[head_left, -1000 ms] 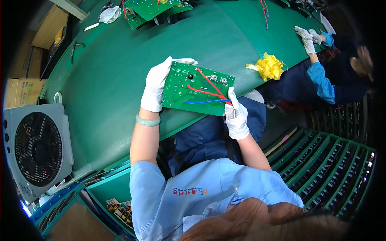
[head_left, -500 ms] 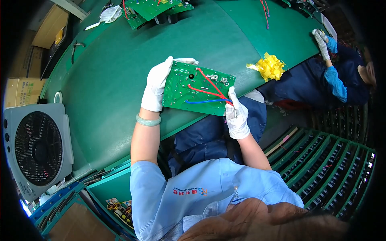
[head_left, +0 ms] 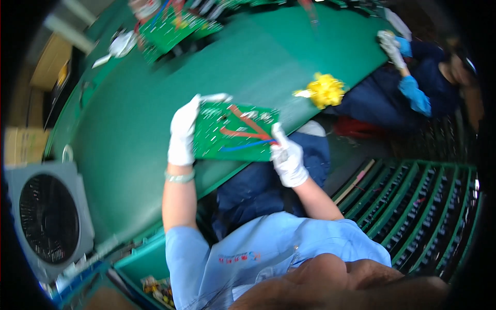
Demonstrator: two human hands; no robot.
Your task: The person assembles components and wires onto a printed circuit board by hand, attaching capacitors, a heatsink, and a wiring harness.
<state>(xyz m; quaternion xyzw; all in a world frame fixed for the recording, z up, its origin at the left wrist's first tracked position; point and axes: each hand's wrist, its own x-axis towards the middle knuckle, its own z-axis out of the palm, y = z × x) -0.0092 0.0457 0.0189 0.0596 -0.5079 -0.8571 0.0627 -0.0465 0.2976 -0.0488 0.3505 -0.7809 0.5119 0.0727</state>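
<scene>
Head view, with some blur: a smooth green tabletop [head_left: 119, 155] takes up most of the scene, its near edge slanting from the left forearm up toward a co-worker [head_left: 364, 98] in dark clothing. At lower right stands a slatted green rack [head_left: 434, 164] with curved rows; at lower left, a boxy grey fan [head_left: 49, 217] with a round dark grille stands beside the table. Between these, below the left part of the edge, sits a teal bin [head_left: 139, 261]. Green boards [head_left: 173, 32] lie near the far side, and a wide stretch of green surface separates them from the held piece; another runs from the left hand toward the fan.

A flat, rectangular green circuit board [head_left: 235, 122] is held near the table's near edge, solder-flecked face up; whether it touches the surface cannot be told. The hands, both in white fabric gloves, are apart with the board between them. The left hand [head_left: 183, 132] grips its left side, fingers stretched along the upper edge. The right hand [head_left: 289, 160] is curled at the right edge, where the wires converge. A crinkled, glossy yellow bow [head_left: 326, 91] rests beyond it by the table edge. A pale, smooth bracelet [head_left: 180, 178] rings the left wrist. Thin red wires [head_left: 249, 122] and one blue wire [head_left: 243, 148] cross the board.
</scene>
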